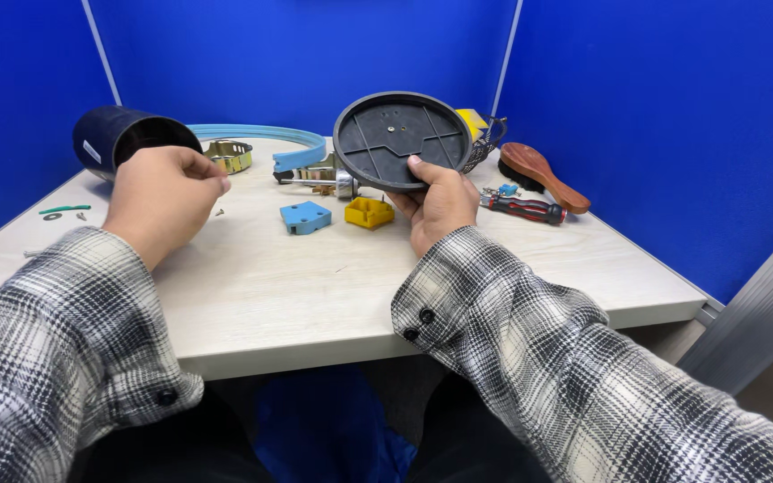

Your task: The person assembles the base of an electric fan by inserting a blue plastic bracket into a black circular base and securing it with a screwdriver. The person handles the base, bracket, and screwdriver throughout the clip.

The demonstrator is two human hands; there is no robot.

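A round black plastic disc (pixel 402 140) is held tilted above the tabletop (pixel 315 277) by the right hand (pixel 438 207), thumb clamped on its lower rim so its ribbed face shows, while the left hand (pixel 165 199), fingers curled shut around nothing discernible, hovers beside a dark cylinder (pixel 127 139).

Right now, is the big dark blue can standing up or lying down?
Lying down. The dark blue can rests on its side on the table, open mouth facing the camera, just behind the left hand.

Black-and-white plaid flannel sleeves, dark-buttoned cuffs, bare left hand (pixel 165 199) and right hand (pixel 438 207), seemingly ringless.
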